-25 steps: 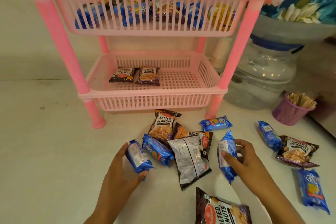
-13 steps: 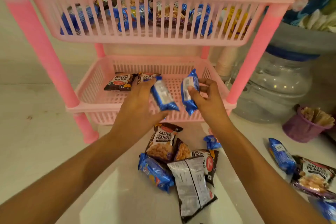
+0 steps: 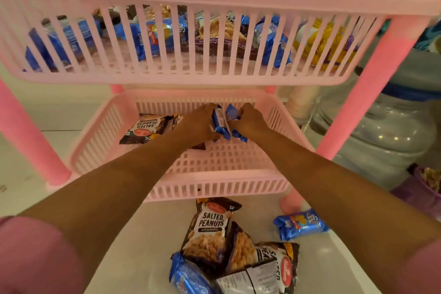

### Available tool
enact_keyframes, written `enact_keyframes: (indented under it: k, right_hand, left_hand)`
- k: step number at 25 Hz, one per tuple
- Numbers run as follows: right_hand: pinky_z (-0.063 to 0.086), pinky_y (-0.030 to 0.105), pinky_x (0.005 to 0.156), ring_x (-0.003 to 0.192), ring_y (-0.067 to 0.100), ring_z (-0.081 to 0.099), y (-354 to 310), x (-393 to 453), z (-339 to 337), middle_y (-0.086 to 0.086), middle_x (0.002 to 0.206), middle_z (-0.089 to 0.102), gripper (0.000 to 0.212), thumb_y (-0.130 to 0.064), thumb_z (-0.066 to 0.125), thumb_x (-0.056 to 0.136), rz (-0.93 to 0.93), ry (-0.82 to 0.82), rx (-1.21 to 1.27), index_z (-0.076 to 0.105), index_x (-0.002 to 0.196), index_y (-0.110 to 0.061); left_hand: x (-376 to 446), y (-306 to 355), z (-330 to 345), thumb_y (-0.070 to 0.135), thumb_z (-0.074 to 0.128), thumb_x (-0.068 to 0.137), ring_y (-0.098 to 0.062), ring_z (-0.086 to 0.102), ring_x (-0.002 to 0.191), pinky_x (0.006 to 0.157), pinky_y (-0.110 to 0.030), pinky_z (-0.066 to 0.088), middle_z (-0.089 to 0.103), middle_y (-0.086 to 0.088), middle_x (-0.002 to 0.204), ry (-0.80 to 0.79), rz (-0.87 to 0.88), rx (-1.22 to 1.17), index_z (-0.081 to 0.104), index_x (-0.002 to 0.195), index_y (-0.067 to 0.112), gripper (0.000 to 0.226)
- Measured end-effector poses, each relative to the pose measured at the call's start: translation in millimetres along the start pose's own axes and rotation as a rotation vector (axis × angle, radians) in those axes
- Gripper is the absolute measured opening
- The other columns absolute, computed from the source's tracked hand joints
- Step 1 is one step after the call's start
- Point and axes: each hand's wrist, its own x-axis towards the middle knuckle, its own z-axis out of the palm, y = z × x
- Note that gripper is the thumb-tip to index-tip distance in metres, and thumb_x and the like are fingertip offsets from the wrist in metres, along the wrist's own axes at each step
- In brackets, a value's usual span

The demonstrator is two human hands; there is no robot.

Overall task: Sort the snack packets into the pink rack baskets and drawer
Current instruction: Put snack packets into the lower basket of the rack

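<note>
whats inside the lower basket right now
A salted peanuts packet lies at its left, a second dark packet mostly covered by the left hand. Both hands hold blue packets over the lower basket; the right hand hides anything beneath.

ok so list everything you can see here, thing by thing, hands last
pink rack: one, pink, two basket tiers, on the white surface
upper basket packets: several, mostly blue, some brown and yellow, behind the slats
peanut packets in lower basket: two, brown, left side
loose packets: a pile, brown peanut and blue biscuit, in front of the rack
blue biscuit packet: one, by the front right leg
water jar: one, clear, right of rack
purple cup: one, far right
left hand: holds a blue packet over lower basket
right hand: holds another blue packet
</note>
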Motion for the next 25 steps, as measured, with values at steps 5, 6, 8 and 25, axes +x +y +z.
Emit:
enact_keyframes:
  k: [5, 6, 8, 25]
  right_hand:
    - [0.051, 0.037, 0.06, 0.079, 0.033, 0.061, -1.8, 15.0, 7.2, 0.014, 0.089, 0.059, 0.027, -0.021, 0.058, 0.084, -0.01, -0.06, -0.078, 0.051, 0.103, -0.003]
    - [0.055, 0.039, 0.067, 0.081, 0.034, 0.063, -0.9, 17.6, 7.5, 0.018, 0.098, 0.062, 0.034, -0.02, 0.059, 0.082, -0.016, -0.07, -0.088, 0.052, 0.109, 0.0]
    - [0.056, 0.041, 0.073, 0.083, 0.034, 0.063, 1.9, 20.2, 9.3, 0.021, 0.108, 0.064, 0.039, -0.019, 0.059, 0.082, -0.021, -0.099, -0.13, 0.051, 0.115, 0.001]
    - [0.042, 0.005, 0.082, 0.096, -0.015, 0.052, 66.3, -238.2, -55.0, -0.028, 0.106, 0.056, 0.018, -0.039, 0.045, 0.093, -0.342, 0.039, 0.197, 0.051, 0.109, -0.034]
  left_hand:
    - [15.0, -16.4, 17.6, 0.019, 0.078, 0.068, -0.033, 0.053, 0.109, 0.081, -0.036, 0.043, 0.051, -0.013, 0.126, -0.066, -0.06, -0.057, 0.031, 0.136, 0.015, 0.082]
    - [15.9, -19.6, 18.3, 0.02, 0.079, 0.067, -0.033, 0.053, 0.111, 0.082, -0.036, 0.043, 0.05, -0.014, 0.127, -0.066, -0.056, -0.047, 0.031, 0.136, 0.015, 0.084]
    - [17.1, -21.7, 19.8, 0.023, 0.08, 0.067, -0.034, 0.05, 0.116, 0.086, -0.036, 0.042, 0.047, -0.015, 0.134, -0.077, -0.052, -0.012, 0.026, 0.139, 0.012, 0.09]
    - [-237.0, 69.6, 2.0, 0.064, 0.029, 0.086, 0.001, 0.011, 0.139, 0.114, -0.018, 0.01, 0.018, 0.012, 0.151, 0.361, 0.163, -0.215, 0.012, 0.146, 0.027, 0.073]
